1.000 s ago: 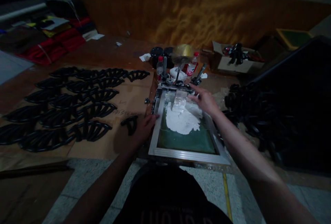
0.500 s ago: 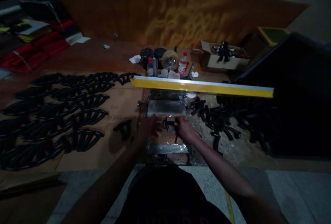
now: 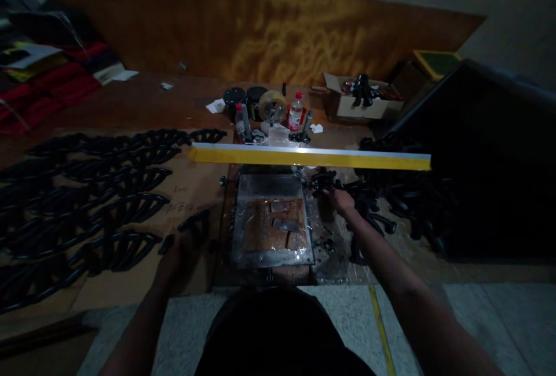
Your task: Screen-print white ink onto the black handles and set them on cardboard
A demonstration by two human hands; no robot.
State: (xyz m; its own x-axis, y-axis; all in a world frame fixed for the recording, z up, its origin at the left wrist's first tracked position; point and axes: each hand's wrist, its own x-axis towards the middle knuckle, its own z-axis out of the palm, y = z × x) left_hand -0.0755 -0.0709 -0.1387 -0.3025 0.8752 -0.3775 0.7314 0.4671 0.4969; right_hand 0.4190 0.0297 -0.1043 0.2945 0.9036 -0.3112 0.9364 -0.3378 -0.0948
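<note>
My left hand (image 3: 174, 261) is closed around a glossy black curved handle-like part (image 3: 165, 244), one end of which sticks out above the fingers. It is over the cardboard (image 3: 182, 190), beside a single loose black part (image 3: 197, 226) and the rows of similar black parts (image 3: 125, 243). My right hand (image 3: 342, 201) reaches into the pile of black parts (image 3: 365, 190) on the right, its fingers closed on a black part (image 3: 325, 182) at the pile's near left side. Between the hands is a flat fixture (image 3: 243, 254) with a wooden face and small raised pieces.
A yellow-and-white bar (image 3: 313, 157) spans above the fixture. Behind it stand a red-capped bottle (image 3: 296, 112), a tape roll (image 3: 273, 106) and black jars (image 3: 234, 98). An open carton (image 3: 360, 106) is at the back right, near a large black bin (image 3: 490, 167).
The black part left the fixture and is now at the left in my left hand. My right hand moved from the fixture to the pile on the right. The view shifted slightly.
</note>
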